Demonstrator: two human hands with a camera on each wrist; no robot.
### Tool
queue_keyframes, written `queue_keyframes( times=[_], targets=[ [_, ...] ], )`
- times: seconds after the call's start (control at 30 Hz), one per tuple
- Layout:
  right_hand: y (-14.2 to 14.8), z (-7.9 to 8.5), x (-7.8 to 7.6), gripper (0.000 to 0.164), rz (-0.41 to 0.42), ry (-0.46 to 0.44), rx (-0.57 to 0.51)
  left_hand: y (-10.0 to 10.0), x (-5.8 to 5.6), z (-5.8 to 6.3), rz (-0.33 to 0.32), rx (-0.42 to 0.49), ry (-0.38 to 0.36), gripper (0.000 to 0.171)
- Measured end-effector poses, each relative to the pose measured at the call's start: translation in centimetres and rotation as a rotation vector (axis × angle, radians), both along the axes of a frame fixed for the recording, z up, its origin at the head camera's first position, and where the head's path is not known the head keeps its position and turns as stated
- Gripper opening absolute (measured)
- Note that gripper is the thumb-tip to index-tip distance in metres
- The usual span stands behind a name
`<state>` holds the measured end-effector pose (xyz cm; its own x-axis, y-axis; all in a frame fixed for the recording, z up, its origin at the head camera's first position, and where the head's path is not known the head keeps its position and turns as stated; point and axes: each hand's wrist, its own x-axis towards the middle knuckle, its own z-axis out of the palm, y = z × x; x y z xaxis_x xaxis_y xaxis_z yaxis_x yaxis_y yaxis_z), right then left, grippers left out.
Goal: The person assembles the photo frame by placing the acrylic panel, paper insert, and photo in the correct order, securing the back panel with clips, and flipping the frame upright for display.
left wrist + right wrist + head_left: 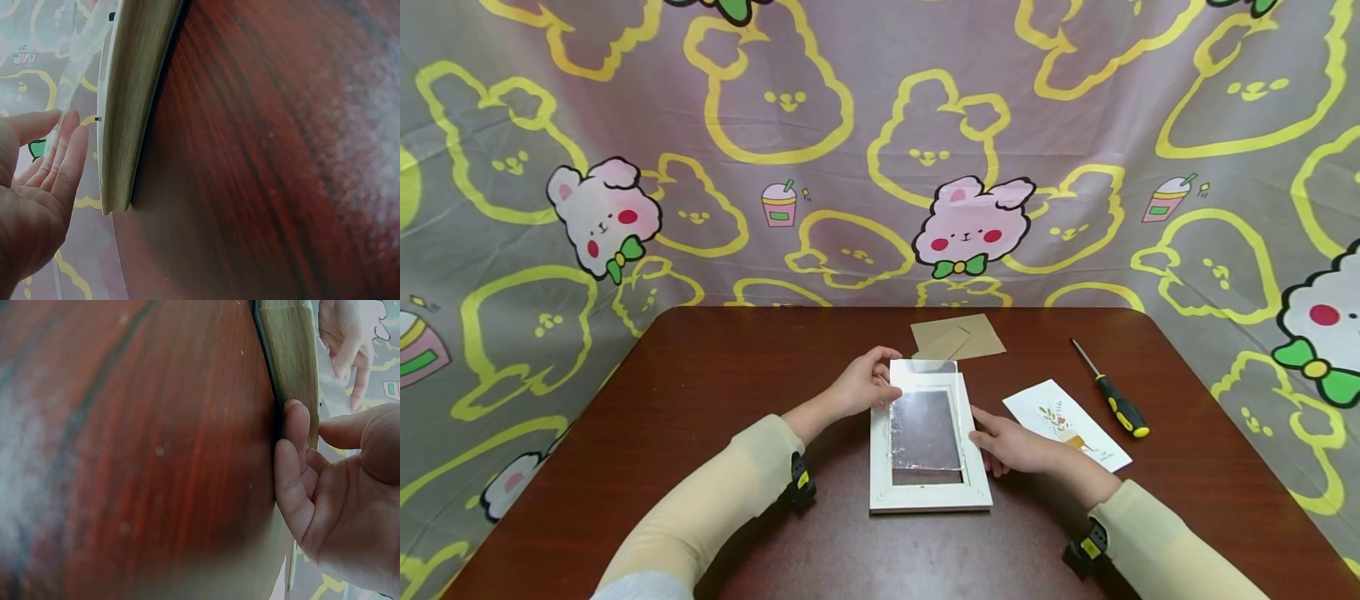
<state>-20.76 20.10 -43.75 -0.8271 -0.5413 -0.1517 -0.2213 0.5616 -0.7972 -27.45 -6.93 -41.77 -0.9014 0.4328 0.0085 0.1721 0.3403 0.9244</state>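
A white picture frame [925,500] lies on the table, its wooden side edge [132,106] showing in the left wrist view. Tilted over its opening is a clear plastic sheet [925,425], its far end raised above the frame's far side. My left hand [859,386] pinches that sheet near its far left corner between thumb and fingers; the left wrist view shows the same hand [40,187] at the sheet's edge. With my right hand [1018,446] I grip the frame's right side, thumb on top and fingers [294,487] against the wooden edge.
Right of the frame lies a white card [1041,404] printed with a plant picture. Beyond it is a black and yellow screwdriver [1118,402]. A brown backing board [981,335] rests behind the frame on the dark wooden table [737,350]. A patterned cloth [865,175] hangs around the table.
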Motion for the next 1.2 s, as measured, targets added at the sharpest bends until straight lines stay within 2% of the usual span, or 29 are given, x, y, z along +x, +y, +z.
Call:
queue_keyframes(
  times=[0.27, 0.43, 0.6, 0.7, 0.97, 1.2],
  targets=[
    [-0.1, 0.0, 0.1, 0.056, -0.008, 0.006, 0.011, -0.2, 0.2, 0.2, -0.043, -0.003, 0.028, 0.049],
    [-0.1, -0.1, 0.1, 0.056, -0.01, 0.014, 0.011, -0.2, 0.2, 0.0, -0.046, -0.009, 0.022, 0.044],
    [-0.1, -0.2, 0.0, 0.056, -0.014, 0.005, 0.011, -0.3, 0.2, -0.1, -0.042, 0.027, 0.004, 0.042],
    [-0.1, -0.2, 0.0, 0.056, -0.019, 0.0, 0.012, -0.4, 0.1, -0.2, -0.033, 0.067, -0.024, 0.042],
    [-0.2, -0.1, 0.1, 0.056, -0.03, -0.009, 0.016, -0.6, -0.1, -0.6, 0.043, 0.178, -0.162, 0.046],
    [-0.2, 0.0, 0.1, 0.056, -0.031, -0.008, 0.02, -0.8, -0.2, -0.9, 0.067, 0.212, -0.205, 0.046]
  ],
)
